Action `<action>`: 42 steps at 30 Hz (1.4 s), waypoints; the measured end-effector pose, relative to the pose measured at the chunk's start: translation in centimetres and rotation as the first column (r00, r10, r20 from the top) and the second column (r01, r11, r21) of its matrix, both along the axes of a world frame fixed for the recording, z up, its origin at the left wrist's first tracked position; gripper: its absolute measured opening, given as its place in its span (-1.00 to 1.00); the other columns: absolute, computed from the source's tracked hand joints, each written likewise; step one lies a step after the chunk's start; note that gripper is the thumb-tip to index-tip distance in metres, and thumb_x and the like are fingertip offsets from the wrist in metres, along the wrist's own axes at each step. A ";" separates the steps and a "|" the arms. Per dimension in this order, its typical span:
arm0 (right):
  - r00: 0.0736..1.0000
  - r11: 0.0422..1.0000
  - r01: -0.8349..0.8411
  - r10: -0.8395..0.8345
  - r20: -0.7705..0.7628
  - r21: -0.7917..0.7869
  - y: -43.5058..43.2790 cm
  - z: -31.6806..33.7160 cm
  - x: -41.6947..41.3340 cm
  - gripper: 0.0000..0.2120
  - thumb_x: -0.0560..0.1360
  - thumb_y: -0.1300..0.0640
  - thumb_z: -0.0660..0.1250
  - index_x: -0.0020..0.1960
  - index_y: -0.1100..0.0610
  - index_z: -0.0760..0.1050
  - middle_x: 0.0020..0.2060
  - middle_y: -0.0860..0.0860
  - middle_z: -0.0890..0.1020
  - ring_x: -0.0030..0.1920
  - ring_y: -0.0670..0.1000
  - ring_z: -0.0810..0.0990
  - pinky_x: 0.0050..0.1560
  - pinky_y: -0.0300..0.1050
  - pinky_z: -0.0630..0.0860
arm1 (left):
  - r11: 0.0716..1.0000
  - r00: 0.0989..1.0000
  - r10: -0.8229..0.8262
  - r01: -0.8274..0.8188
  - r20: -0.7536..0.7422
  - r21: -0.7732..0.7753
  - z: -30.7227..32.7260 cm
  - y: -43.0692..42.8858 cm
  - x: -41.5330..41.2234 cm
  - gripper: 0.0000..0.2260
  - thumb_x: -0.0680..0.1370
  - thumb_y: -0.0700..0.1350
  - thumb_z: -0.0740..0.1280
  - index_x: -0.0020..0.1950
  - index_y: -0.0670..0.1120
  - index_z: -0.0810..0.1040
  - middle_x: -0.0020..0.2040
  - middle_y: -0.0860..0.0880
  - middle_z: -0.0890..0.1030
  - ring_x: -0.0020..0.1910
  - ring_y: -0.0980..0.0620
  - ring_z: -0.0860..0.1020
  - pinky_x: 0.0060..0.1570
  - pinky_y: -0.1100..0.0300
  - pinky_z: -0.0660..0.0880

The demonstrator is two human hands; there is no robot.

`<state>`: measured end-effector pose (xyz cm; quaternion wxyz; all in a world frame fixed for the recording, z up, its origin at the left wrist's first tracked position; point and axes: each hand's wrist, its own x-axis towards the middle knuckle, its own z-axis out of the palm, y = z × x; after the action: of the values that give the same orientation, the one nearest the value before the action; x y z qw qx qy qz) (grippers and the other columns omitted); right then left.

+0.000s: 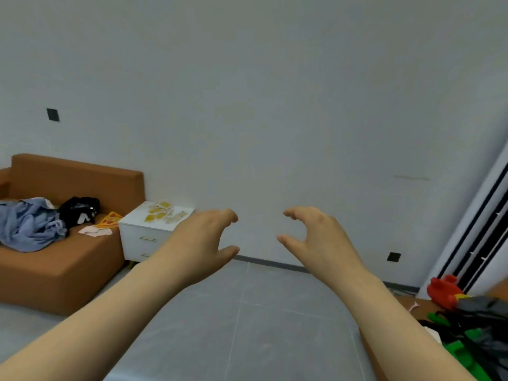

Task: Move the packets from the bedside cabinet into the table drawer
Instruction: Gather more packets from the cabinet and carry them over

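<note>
Several yellow and pale packets [162, 212] lie scattered on top of a white bedside cabinet [138, 237] with two drawers, against the wall left of centre. My left hand [202, 240] is raised in front of the cabinet's right side, fingers loosely curled, holding nothing. My right hand [316, 237] hovers level with it further right, also loosely curled and empty. Both hands are well short of the packets. At the lower right a brown table [371, 350] edge shows; no drawer of it is visible.
A brown sofa [55, 259] stands left of the cabinet, with blue clothes [30, 224], a black bag [79, 210] and a pizza-print item [110, 220] on it. Red, green and black objects [467, 320] crowd the table. Grey tiled floor [247, 312] lies between.
</note>
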<state>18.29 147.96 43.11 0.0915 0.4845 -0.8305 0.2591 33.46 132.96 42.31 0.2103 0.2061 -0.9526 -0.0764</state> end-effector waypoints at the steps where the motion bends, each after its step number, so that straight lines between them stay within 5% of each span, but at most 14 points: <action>1: 1.000 1.000 -0.015 0.014 0.007 0.007 -1.6 -0.3 -1.1 -0.55 0.50 -0.03 0.35 0.36 0.02 0.40 0.29 -0.09 0.50 0.31 -0.07 0.43 0.31 -0.18 0.36 | 1.000 1.000 0.011 -0.011 0.005 0.008 -0.3 -1.4 -0.9 -0.56 0.51 0.08 0.32 0.37 0.04 0.35 0.30 0.10 0.47 0.28 0.11 0.42 0.28 0.19 0.37; 19: 0.957 0.958 -0.282 0.277 0.087 0.048 -29.9 -4.0 -21.2 -0.56 0.51 -0.02 0.34 0.37 0.01 0.39 0.29 -0.08 0.49 0.32 -0.07 0.41 0.29 -0.22 0.33 | 0.943 0.943 0.321 -0.327 0.086 0.067 -3.4 -25.0 -16.3 -0.57 0.52 0.08 0.31 0.37 0.10 0.34 0.30 0.17 0.45 0.27 0.18 0.41 0.03 0.35 0.25; 26: 0.936 0.936 -0.341 0.330 0.123 0.088 -43.2 -6.8 -23.2 -0.55 0.50 -0.03 0.34 0.36 -0.01 0.39 0.28 -0.10 0.49 0.31 -0.07 0.41 0.29 -0.21 0.34 | 0.906 0.910 0.395 -0.408 0.126 0.108 -6.1 -37.4 -17.2 -0.57 0.50 0.09 0.33 0.35 0.09 0.36 0.27 0.14 0.48 0.24 0.13 0.44 0.17 0.22 0.41; 42: 0.938 0.929 -0.307 0.259 0.229 0.205 -71.5 -11.8 -24.1 -0.54 0.50 -0.04 0.34 0.37 -0.02 0.37 0.32 -0.09 0.46 0.34 -0.07 0.39 0.30 -0.23 0.29 | 0.888 0.900 0.378 -0.419 0.217 0.191 -10.1 -66.8 -17.6 -0.56 0.49 0.05 0.36 0.35 0.04 0.38 0.26 0.09 0.50 0.24 0.10 0.46 0.17 0.24 0.39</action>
<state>-5.77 76.51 31.26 -0.0886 0.5789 -0.7815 0.2153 15.84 66.16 32.23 0.1118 0.4269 -0.8887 -0.1245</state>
